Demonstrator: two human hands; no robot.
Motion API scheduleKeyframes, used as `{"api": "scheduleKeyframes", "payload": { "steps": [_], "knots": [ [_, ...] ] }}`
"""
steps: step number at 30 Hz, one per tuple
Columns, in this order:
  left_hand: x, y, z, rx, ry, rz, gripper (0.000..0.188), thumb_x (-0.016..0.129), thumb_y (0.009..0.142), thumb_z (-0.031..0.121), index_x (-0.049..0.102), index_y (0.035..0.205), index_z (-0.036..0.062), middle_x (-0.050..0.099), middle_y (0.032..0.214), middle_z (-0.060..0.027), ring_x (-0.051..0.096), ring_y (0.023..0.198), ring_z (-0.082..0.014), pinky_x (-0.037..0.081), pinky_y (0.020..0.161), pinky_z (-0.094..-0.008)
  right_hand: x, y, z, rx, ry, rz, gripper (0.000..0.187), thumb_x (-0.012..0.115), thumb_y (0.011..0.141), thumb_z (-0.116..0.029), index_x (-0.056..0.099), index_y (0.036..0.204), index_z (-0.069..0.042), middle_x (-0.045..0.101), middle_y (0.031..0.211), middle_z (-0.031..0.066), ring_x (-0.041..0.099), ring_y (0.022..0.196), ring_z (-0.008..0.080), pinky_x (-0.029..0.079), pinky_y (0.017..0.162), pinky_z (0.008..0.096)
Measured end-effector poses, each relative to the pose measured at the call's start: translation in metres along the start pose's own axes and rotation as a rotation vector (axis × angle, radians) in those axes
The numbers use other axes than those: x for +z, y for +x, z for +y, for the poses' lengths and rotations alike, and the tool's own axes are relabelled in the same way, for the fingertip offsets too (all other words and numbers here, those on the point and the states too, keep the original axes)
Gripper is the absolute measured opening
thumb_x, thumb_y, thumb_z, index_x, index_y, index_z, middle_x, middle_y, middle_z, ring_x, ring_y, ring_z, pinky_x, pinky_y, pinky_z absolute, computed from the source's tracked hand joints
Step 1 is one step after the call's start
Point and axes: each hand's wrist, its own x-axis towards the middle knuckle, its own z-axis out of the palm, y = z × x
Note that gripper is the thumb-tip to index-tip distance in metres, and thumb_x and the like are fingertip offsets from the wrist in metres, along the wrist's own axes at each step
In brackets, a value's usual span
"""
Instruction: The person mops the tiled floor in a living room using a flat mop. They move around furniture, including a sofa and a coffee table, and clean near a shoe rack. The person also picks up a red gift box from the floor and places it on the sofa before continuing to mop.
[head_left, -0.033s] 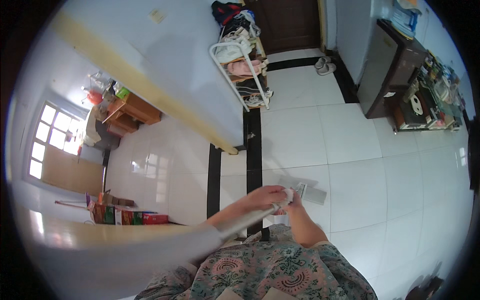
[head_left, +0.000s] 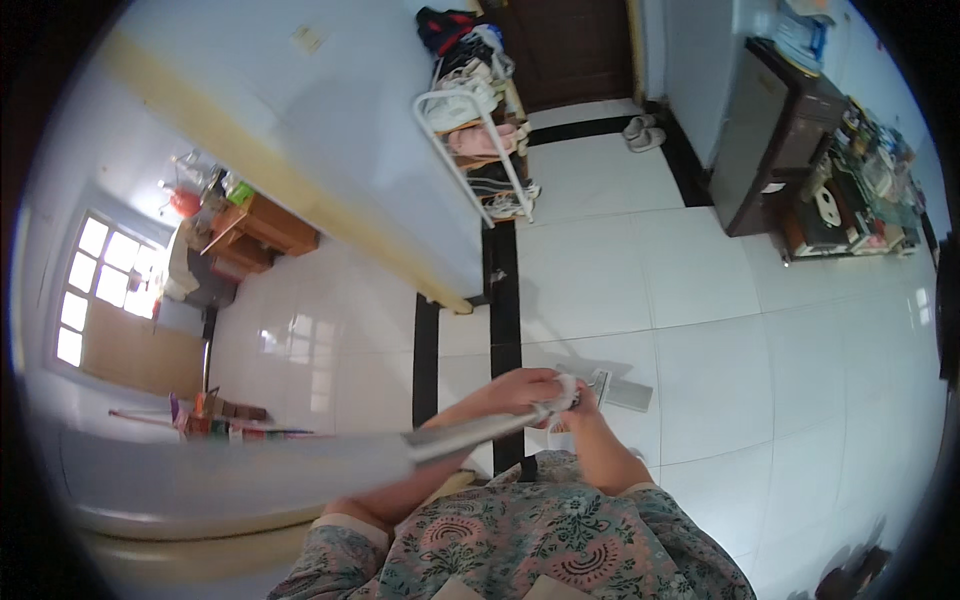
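Observation:
A flat mop's long pale pole [head_left: 490, 432] slants across in front of me, its upper part blurred toward the lower left. My left hand [head_left: 525, 391] is closed around the pole. Just right of it, my right hand [head_left: 586, 403] is closed at the same part of the pole. Between the two hands is a white, crumpled-looking piece [head_left: 566, 389]; I cannot tell exactly what it is. Beyond my right hand, the mop's grey rectangular head [head_left: 628, 396] lies flat on the white tiles. The lower pole is partly hidden behind my hands.
A shoe rack [head_left: 476, 165] stands against the wall end ahead. Grey slippers [head_left: 644, 134] lie by the brown door [head_left: 565, 55]. A dark fridge [head_left: 775, 140] and a cluttered low cabinet [head_left: 850, 205] are at the right. Boxes [head_left: 240, 410] sit at the left.
The pole's upper part has swung slightly, its broad blur at the left now covering more of the boxes. More of my left forearm shows. Both hands keep their grip; the mop head stays almost in place.

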Motion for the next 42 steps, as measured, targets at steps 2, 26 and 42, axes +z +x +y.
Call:
{"api": "scheduleKeyframes", "payload": {
  "steps": [2,26,42],
  "knots": [
    [-0.018,-0.008,0.008,-0.058,-0.007,0.005,0.03,0.049,0.088,0.023,0.049,0.111,0.0027,0.055,0.082,-0.0056,0.058,0.059,-0.0138,0.05,0.056,-0.0252,0.013,0.003,0.012,-0.081,-0.023,0.1,0.021,0.053,0.078,-0.022,0.05,0.088,-0.004,0.056,0.082,0.0102,0.056,0.075,0.0268,0.048,0.069,0.0444],
    [0.315,0.111,0.098,-0.118,0.268,-0.853,0.018,0.043,0.091,0.01,0.054,0.101,0.0002,0.053,0.089,-0.0072,0.056,0.06,-0.0119,0.051,0.046,-0.0209,-0.181,-0.358,-0.29,-0.986,0.727,0.372,0.009,0.048,0.071,-0.008,0.04,0.068,-0.009,0.045,0.054,0.0031,0.045,0.047,0.0166,0.041,0.046,0.0269],
    [0.622,0.306,0.148,-0.335,-0.387,-0.769,0.017,0.043,0.091,0.013,0.051,0.103,0.0035,0.052,0.09,-0.0071,0.052,0.073,-0.0127,0.047,0.055,-0.0199,-0.382,-0.451,-0.405,-0.954,1.274,0.502,0.016,0.048,0.069,-0.015,0.036,0.058,-0.012,0.042,0.055,0.0014,0.041,0.05,0.019,0.04,0.052,0.0337]
  ]
}}
